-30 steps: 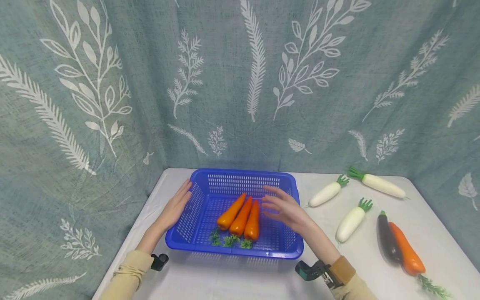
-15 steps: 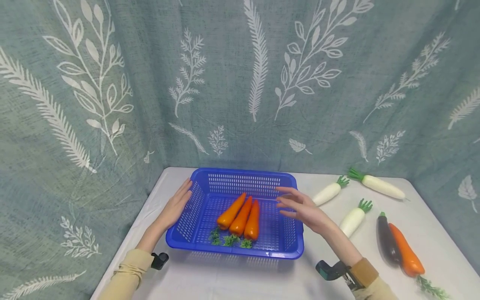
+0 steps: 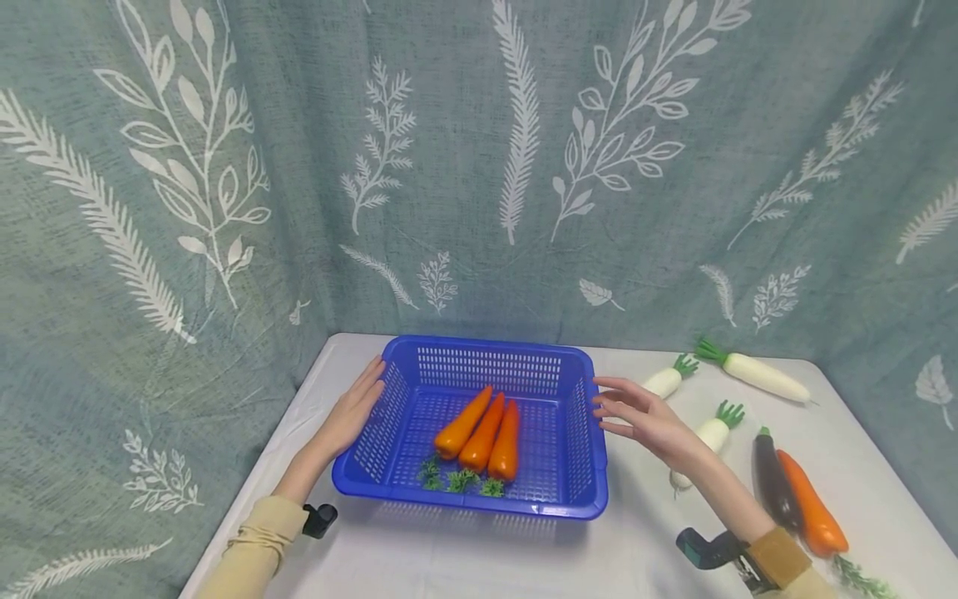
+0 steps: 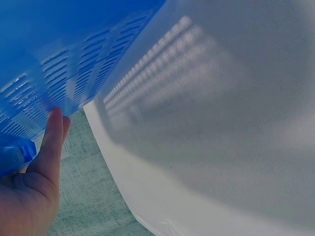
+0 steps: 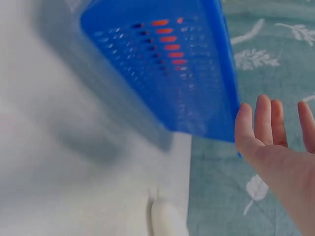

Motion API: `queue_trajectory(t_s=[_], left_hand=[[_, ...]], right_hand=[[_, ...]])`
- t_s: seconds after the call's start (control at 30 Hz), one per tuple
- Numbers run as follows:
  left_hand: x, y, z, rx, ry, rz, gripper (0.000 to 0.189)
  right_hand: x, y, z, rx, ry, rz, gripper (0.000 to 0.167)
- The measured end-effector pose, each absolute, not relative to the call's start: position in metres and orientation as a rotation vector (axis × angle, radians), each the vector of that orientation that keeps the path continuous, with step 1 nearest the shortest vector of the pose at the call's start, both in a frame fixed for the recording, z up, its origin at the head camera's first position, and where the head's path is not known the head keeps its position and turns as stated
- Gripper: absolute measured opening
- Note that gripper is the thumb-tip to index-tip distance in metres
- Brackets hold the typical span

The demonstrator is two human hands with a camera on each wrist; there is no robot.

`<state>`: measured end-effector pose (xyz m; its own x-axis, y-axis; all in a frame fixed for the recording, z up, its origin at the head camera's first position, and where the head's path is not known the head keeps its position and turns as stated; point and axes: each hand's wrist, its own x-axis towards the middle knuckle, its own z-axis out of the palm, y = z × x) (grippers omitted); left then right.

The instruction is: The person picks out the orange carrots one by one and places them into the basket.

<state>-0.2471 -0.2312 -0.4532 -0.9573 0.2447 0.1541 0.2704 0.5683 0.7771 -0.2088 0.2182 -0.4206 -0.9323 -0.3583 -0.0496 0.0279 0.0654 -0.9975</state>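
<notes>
Got three carrots (image 3: 482,434) in the basket (image 3: 539,507) so far, pointing tips-first away, with a fourth carrot (image 3: 812,503) left outside. Can see the basket lying lengthwise left-to-right on the table (image 3: 449,561). Gripping nothing: resting the left hand (image 3: 350,420) straight-fingered against one end, hovering the right hand (image 3: 659,424) loosely by the other, can't tell if touching.

- Blue-grn curtain (image 3: 464,166) w/ white leaf prints, far side + left & right
- White tbl (image 3: 441,566), rounded far corners
- Soft shadows on near tbl
</notes>
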Motion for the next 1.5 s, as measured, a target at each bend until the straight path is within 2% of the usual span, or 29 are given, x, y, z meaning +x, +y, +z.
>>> queue_trajectory(t_s=[0.77,1.1,1.5], left_hand=[[-0.246,-0.231,-0.453,-0.437,-2.750,-1.377,0.053],[-0.246,-0.231,-0.453,-0.435,-2.742,-1.401,0.053],[-0.246,-0.233,-0.453,-0.444,-2.748,-1.395,0.053]], right_hand=[[-0.196,0.302,-0.415,-0.238,2.113,-1.796,0.053],[-0.196,0.349,-0.420,-0.244,2.077,-1.742,0.031],[-0.198,0.394,-0.422,-0.285,2.070,-1.690,0.036]])
